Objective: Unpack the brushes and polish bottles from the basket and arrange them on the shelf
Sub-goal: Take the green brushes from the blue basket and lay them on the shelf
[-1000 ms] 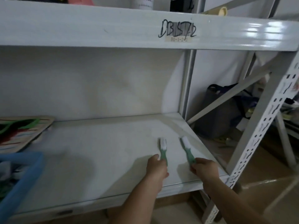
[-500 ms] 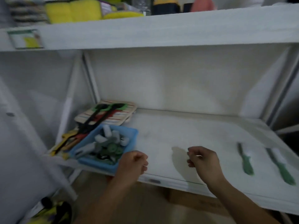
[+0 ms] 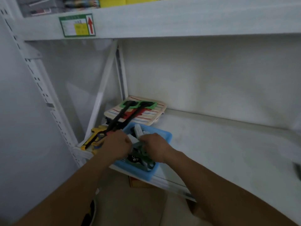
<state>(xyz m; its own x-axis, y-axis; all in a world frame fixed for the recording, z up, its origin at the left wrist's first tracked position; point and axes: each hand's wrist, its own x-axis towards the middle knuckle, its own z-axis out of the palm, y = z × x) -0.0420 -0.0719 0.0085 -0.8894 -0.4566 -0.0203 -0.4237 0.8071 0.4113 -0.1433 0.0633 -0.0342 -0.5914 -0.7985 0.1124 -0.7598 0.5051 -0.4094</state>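
I see both hands down in the blue basket [image 3: 164, 136], which sits at the left front of the white shelf [image 3: 228, 152], its near corner reaching the shelf's front edge. My left hand [image 3: 116, 145] is curled over the basket's left side, knuckles up, fingers tucked under and hidden; I cannot tell whether it holds anything. My right hand [image 3: 156, 147] is curled over the middle of the basket, fingers buried among the contents, and its grip is equally unclear from here. Between and behind the hands, white brush bristles [image 3: 139, 130] stick up at the basket's far side. In front of the hands, near the basket's front wall, lie dark and green pieces [image 3: 138, 158], too blurred to name. Left of the basket lies a yellow tool [image 3: 91, 141], and two long black handles [image 3: 121, 118] run from it up onto a striped pad [image 3: 146, 115] just behind the basket. Right of the basket the shelf board is bare white. Above the basket, a green-bordered label [image 3: 77, 25] with a red arrow is stuck to the upper shelf's front.
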